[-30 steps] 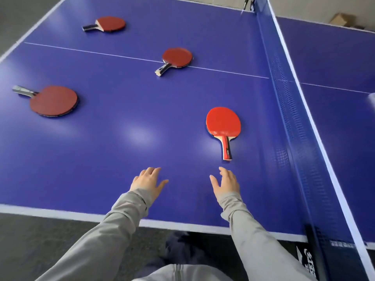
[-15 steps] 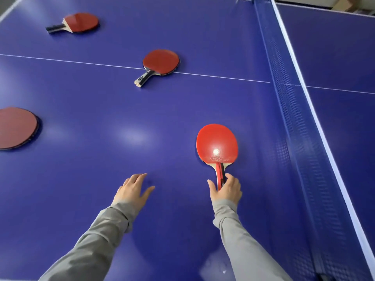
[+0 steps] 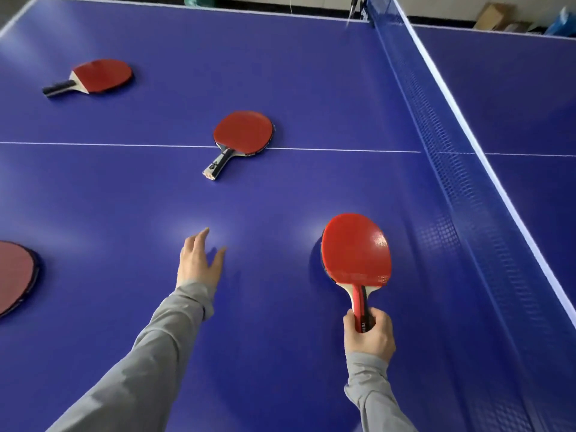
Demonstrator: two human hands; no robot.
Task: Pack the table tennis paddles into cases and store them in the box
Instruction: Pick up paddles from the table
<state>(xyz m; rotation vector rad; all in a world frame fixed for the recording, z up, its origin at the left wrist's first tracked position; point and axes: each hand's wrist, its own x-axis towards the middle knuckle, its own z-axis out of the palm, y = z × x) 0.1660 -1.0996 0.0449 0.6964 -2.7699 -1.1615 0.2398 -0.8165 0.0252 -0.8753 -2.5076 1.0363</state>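
The right hand (image 3: 367, 335) curls its fingers round the handle of the bright red paddle (image 3: 355, 247), at 5 o'clock on the blue table (image 3: 311, 73). Lift level, blade flat. The left hand (image 3: 198, 263) hovers open, holding nothing, well apart.

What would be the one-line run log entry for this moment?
right hand: grips bright red paddle by handle | left hand: open, holds nothing | three paddles remain on table
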